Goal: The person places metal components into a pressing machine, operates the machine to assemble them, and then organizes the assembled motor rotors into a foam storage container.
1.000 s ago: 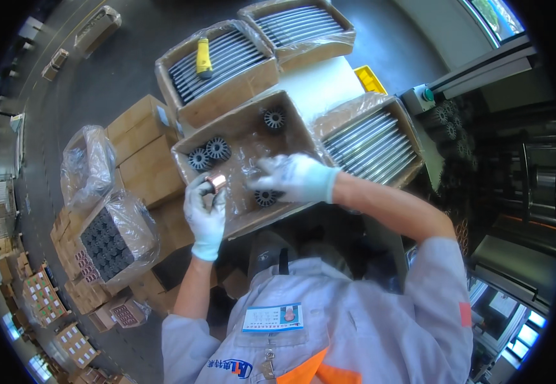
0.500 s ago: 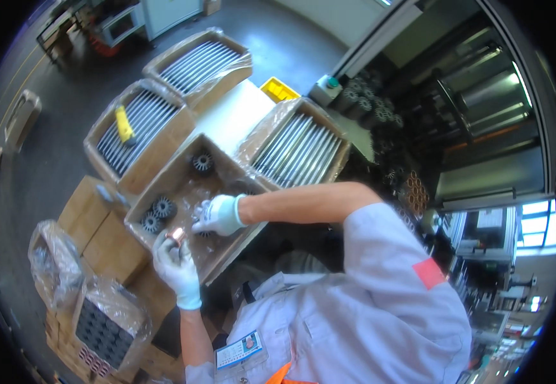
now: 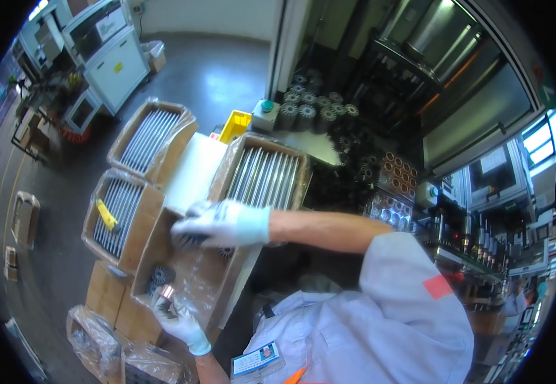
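My left hand, in a white glove, pinches a short shiny copper-coloured ring at the near-left end of an open cardboard box. My gloved right hand reaches across the far part of this box. Its fingers, smeared by motion, curl round a dark slotted metal core, which they partly cover. Another slotted core lies in the box just beyond the ring. A further slotted core shows in part below my right hand.
Plastic-lined boxes of shiny rods stand beyond and left; a yellow-handled tool lies on one. A yellow bin and a green-button control box sit farther back. Slotted cores and copper rings stand in groups at right.
My right hand has moved away from my left toward the box's far end, onto a slotted core there. My left hand still holds the copper-coloured ring. The whole view has turned.
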